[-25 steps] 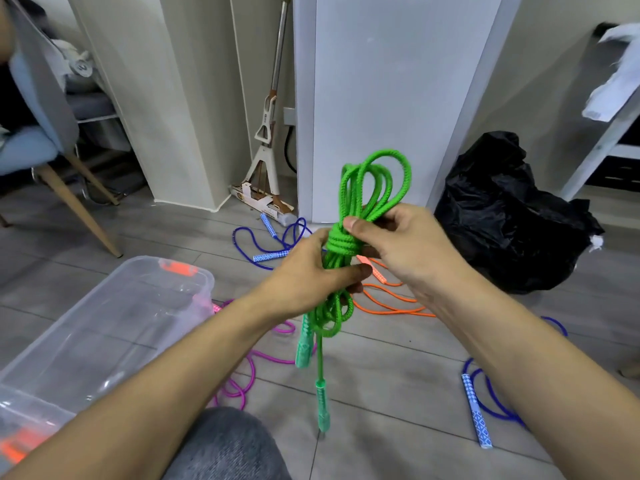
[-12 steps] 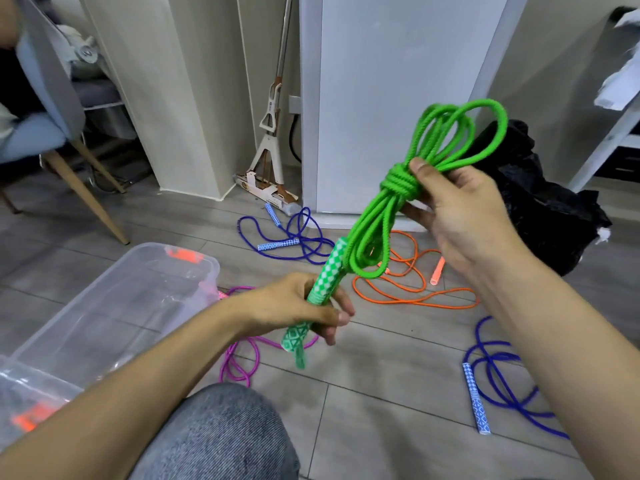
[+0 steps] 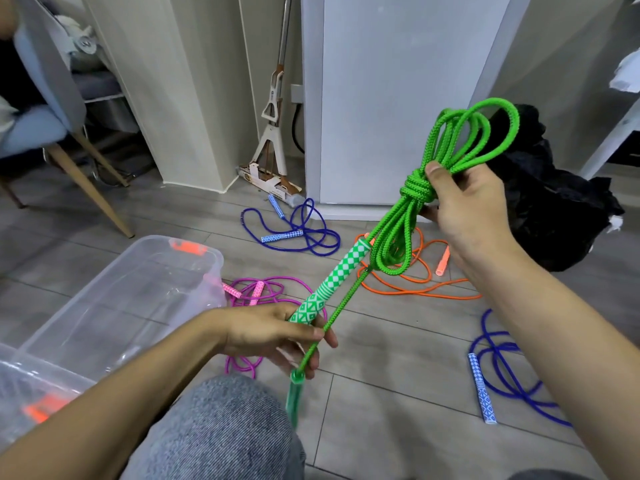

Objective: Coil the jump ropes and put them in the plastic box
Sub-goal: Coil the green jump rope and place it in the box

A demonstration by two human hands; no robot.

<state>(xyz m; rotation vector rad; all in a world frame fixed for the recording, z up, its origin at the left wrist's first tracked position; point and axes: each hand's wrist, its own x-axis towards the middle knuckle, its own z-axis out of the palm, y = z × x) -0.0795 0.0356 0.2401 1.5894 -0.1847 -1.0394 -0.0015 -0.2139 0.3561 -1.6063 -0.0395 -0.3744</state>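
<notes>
Head view: our right hand (image 3: 464, 216) at two o'clock pinches the knotted green jump rope (image 3: 415, 192) coil, thumb on the knot. Our left hand (image 3: 273, 336), fingers curled, grips its checkered handle (image 3: 332, 282). Plastic box (image 3: 114, 299) lies at nine o'clock.

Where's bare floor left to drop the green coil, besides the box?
Bare floor runs between the pink jump rope and the blue jump rope at right, just ahead of the knee. Another patch lies left of the far blue jump rope, beyond the plastic box. The middle, around the orange jump rope, is crowded.
</notes>
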